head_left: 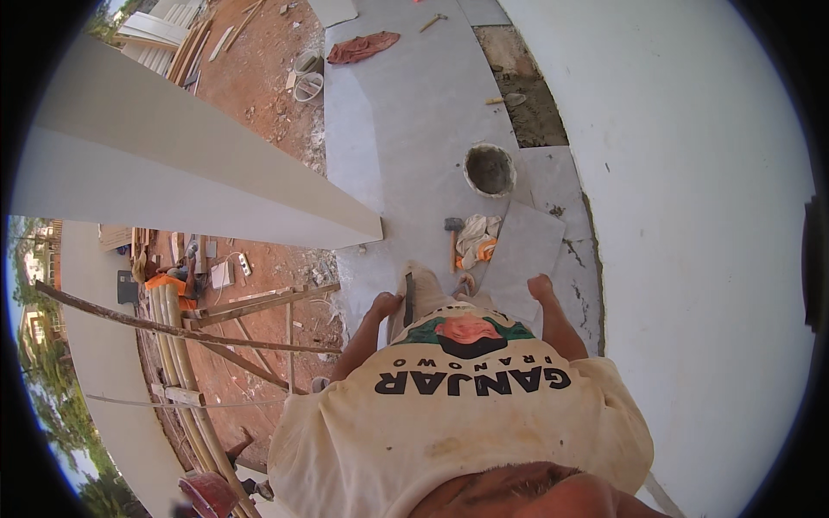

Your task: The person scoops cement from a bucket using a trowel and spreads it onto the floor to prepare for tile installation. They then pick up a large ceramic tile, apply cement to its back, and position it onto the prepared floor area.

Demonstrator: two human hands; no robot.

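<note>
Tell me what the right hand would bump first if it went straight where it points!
Probably the grey tile just ahead of the right hand. They may even be touching; the depth is hard to tell.

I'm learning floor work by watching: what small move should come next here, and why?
Probably bring the left hand toward the left edge of the grey tile: it lies askew on the floor, the right hand is near its right edge, and the left is over by the trouser leg.

Bare forearms [563, 332] forward on either side of the torso [466, 423], left hand [387, 304] and fisted right hand [541, 287] apart
</note>
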